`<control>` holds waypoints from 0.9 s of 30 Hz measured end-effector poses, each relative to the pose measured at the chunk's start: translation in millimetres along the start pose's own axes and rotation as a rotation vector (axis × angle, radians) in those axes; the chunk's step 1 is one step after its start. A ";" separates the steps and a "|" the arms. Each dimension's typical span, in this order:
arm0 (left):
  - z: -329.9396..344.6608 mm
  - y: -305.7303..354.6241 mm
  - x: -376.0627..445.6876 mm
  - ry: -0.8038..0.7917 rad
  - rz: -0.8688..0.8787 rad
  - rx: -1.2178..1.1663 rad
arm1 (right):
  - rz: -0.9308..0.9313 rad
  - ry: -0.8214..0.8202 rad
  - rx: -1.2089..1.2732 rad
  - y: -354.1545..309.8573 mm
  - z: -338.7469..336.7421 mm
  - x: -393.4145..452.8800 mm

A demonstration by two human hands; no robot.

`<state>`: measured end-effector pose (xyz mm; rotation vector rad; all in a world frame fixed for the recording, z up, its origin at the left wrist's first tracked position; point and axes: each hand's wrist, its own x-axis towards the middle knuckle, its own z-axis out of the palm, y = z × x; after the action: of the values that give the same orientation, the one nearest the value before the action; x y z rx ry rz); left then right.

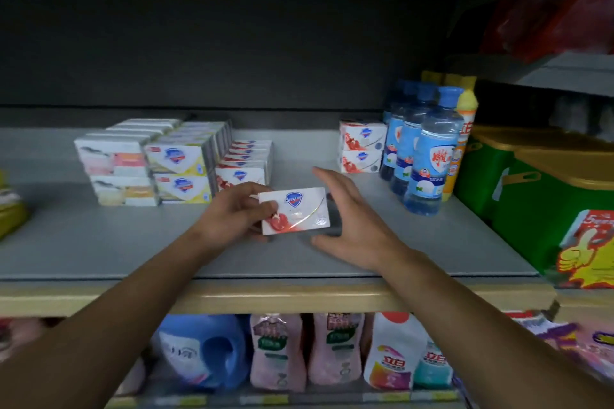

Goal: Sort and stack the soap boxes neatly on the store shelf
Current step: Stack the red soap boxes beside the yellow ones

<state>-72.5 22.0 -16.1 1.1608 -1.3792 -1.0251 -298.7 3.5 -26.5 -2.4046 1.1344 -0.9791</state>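
The left hand (232, 212) pinches a white cardboard soap box with red print (294, 214) above the grey shelf (99, 242); the right hand (352, 219), fingers spread wide, hovers just beside it.

"Safeguard" on held soap box (295, 214)
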 end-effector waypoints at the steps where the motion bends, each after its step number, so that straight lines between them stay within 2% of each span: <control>1: -9.1 -1.9 -5.6 0.000 -0.017 -0.049 | -0.043 -0.007 0.021 -9.0 9.3 7.5; 4: -37.5 -11.2 -17.6 0.054 -0.050 -0.191 | -0.052 -0.002 0.106 -29.8 33.5 24.5; 8: -59.3 -22.4 -20.6 0.139 -0.060 -0.328 | 0.142 -0.045 0.440 -38.6 62.8 33.0; 14: -54.0 -24.8 -19.5 0.077 -0.051 -0.208 | 0.389 0.141 0.659 -31.6 64.7 39.8; 16: -53.5 -27.3 -19.8 0.087 -0.023 -0.111 | 0.433 0.139 0.665 -31.1 64.2 41.2; 21: -52.3 -27.2 -20.7 0.137 -0.032 -0.031 | 0.465 0.130 0.611 -30.4 66.7 44.9; 24: -50.5 -25.1 -20.9 0.132 -0.041 -0.065 | 0.444 0.187 0.742 -28.6 65.3 43.3; 27: -49.2 -21.1 -22.7 0.112 -0.028 -0.144 | 0.328 0.204 0.821 -25.6 65.1 39.2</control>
<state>-20.8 40.9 -34.8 1.1163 -1.1852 -1.0462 -221.4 -11.1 -42.1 -1.4526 0.8958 -1.2704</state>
